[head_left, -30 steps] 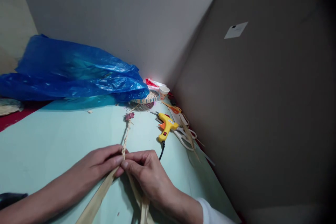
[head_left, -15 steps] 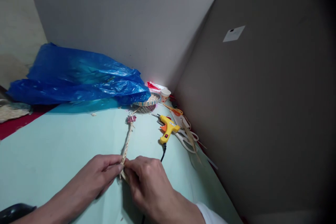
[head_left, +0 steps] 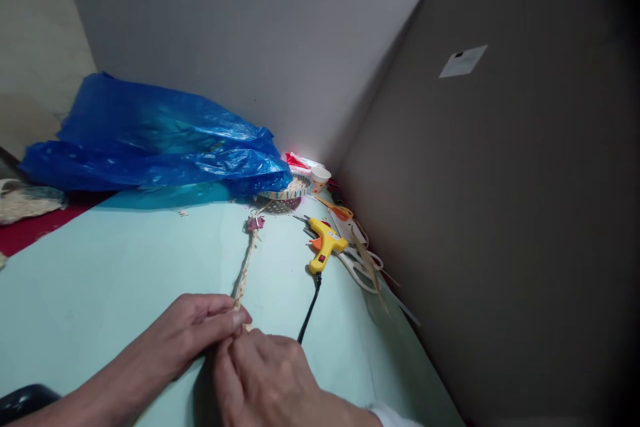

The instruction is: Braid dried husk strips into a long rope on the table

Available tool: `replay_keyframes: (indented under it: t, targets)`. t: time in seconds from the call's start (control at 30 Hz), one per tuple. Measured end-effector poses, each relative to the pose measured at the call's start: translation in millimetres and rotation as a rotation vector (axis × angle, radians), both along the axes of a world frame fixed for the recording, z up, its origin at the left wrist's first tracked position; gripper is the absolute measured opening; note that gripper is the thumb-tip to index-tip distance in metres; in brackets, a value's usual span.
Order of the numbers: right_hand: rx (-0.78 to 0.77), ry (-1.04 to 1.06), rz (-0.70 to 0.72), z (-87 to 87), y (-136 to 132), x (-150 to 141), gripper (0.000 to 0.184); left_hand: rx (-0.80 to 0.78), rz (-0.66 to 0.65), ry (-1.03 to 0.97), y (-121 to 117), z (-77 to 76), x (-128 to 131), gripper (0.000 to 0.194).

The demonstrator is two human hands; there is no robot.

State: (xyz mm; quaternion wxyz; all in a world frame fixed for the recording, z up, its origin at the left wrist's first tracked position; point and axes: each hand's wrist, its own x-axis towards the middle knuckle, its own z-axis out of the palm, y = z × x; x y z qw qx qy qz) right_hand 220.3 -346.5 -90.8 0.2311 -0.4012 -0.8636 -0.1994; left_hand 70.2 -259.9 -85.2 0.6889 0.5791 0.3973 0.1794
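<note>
A pale braided strand (head_left: 243,277) runs from a pinkish binder clip (head_left: 255,223) down to my hands. My left hand (head_left: 203,327) pinches the braid between thumb and fingers at its lower part. Just below and to the right, my right hand (head_left: 273,370) is closed, its fingers curled at the lower end of the braid. What lies inside the right fingers is mostly hidden; a bit of pale strand shows between the two hands. The yellow glue gun (head_left: 325,243) lies to the right of the braid, its black cord running down behind my right hand.
A blue plastic bag (head_left: 170,140) fills the back left. Behind the clip stand a shallow round woven basket (head_left: 287,193) and a paper cup (head_left: 321,177). Orange-handled scissors (head_left: 341,211) and white-handled scissors (head_left: 363,273) lie along the right partition (head_left: 500,200). A dark object (head_left: 27,401) is at lower left.
My right hand has moved down and left, toward me, from beside the braid to below my left hand. My left hand keeps its pinch. The view has shifted slightly.
</note>
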Motion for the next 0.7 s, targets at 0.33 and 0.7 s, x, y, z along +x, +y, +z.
replay_keyframes:
  t: [0.33,0.7]
  targets:
    - [-0.947,0.891,-0.163,41.0,15,28,0.025,0.175,-0.222,0.013,3,20.3,-3,0.036]
    - [-1.051,0.860,-0.162,39.1,20,19,0.028,0.104,-0.085,0.090,-6,19.5,0,0.067]
